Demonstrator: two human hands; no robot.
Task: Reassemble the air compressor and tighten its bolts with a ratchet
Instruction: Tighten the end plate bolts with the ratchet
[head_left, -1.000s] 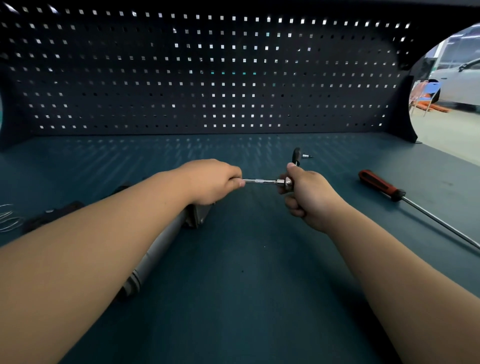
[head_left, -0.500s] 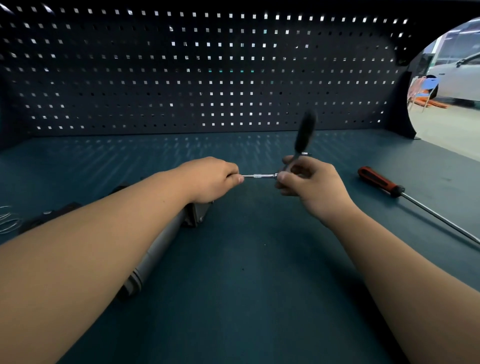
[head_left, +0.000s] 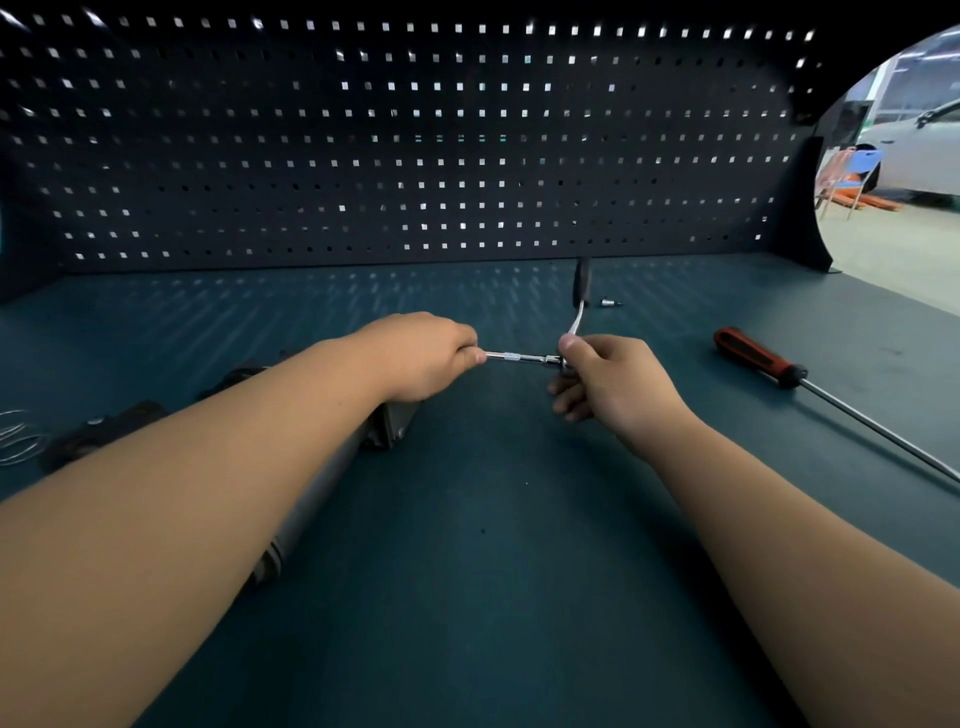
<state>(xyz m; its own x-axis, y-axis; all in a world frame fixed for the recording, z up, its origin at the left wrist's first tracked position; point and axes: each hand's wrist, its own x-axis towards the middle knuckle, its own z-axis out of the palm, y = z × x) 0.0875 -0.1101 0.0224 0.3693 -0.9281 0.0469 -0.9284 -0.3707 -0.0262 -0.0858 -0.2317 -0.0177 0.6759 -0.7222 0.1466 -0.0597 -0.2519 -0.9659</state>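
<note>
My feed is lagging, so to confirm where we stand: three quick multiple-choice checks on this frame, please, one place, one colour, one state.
1. The long screwdriver with the red-and-black handle lies: A) hung on the pegboard; B) on the teal bench, right of the right hand; C) in a drawer.
2. The silver ratchet has a handle grip that is: A) black; B) yellow; C) white.
3. The right hand: A) lies flat and open; B) holds the screwdriver; C) holds the ratchet's head.

B: it lies on the bench beyond that hand.
A: the grip is dark.
C: thumb and fingers curl round the head, while the left hand grips the silver extension bar at its far end.
</note>
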